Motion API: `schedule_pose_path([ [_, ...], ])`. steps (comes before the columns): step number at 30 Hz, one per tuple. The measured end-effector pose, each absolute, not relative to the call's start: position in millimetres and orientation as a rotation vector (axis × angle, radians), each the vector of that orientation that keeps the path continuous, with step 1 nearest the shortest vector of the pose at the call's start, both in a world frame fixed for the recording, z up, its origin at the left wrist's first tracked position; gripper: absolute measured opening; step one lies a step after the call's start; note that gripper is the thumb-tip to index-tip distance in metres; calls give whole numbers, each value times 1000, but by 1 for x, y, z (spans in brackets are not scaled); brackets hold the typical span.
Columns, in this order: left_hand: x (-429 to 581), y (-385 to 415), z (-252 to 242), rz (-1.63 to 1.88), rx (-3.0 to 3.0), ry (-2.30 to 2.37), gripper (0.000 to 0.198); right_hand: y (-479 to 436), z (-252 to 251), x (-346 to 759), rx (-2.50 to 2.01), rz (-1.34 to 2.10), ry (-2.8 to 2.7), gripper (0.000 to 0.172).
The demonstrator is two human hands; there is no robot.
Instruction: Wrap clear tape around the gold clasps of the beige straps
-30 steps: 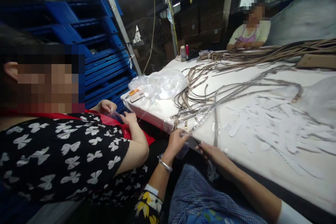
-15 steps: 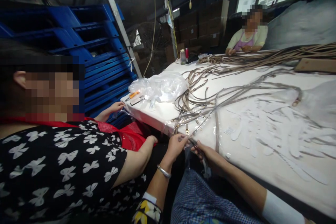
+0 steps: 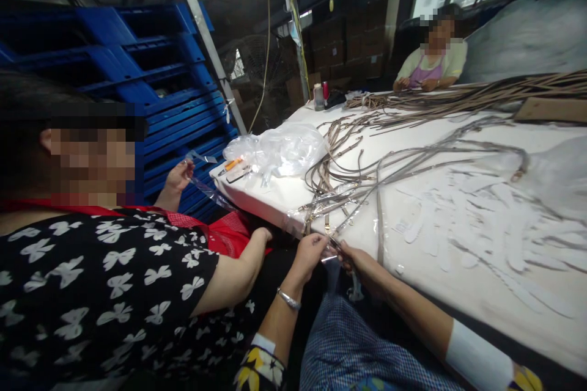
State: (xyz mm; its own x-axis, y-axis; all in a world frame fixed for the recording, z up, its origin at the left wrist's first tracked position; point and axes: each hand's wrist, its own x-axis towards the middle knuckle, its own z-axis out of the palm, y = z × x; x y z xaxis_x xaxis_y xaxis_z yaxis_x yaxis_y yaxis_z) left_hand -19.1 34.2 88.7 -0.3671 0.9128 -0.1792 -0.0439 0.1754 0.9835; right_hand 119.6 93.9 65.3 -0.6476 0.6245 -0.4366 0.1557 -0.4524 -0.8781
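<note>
At the near table edge my left hand (image 3: 312, 254) pinches a clear plastic sleeve (image 3: 331, 261), its fingers closed. Close beside it on the right, my right hand (image 3: 355, 258) is closed round the end of a thin strap in clear plastic. More of the plastic hangs below both hands. A gold-coloured buckle (image 3: 327, 228) lies just beyond my fingers at the table's edge. Brown straps (image 3: 323, 174), some in clear sleeves, spread over the white table (image 3: 293, 208).
A seated person (image 3: 114, 275) close on the left holds a clear strip. Another person (image 3: 431, 67) sits across the table. Clear bags (image 3: 279, 149), an orange cutter (image 3: 233, 164), white paper tags (image 3: 458, 214) and a brown box (image 3: 550, 110) are on the table. Blue pallets (image 3: 174, 110) stand behind.
The person on the left has raised a hand from the table corner, with a clear strip in it. My hands have barely moved; the plastic between them has shifted slightly.
</note>
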Motion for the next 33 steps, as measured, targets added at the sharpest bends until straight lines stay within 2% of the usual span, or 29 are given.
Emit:
schedule_pose_path([
  [6, -21, 36, 92, 1309, 951, 1602, 35, 102, 59, 113, -1107, 2023, -1543, 56],
  [15, -19, 35, 89, 1254, 1049, 1631, 31, 103, 57, 111, -1114, 1929, -1583, 48],
  [24, -20, 32, 83, 1303, 1005, 1661, 33, 83, 58, 130, -1142, 2038, -1451, 50],
  [33, -21, 28, 85, 1274, 1150, 1687, 32, 88, 71, 115, -1107, 2135, -1396, 44],
])
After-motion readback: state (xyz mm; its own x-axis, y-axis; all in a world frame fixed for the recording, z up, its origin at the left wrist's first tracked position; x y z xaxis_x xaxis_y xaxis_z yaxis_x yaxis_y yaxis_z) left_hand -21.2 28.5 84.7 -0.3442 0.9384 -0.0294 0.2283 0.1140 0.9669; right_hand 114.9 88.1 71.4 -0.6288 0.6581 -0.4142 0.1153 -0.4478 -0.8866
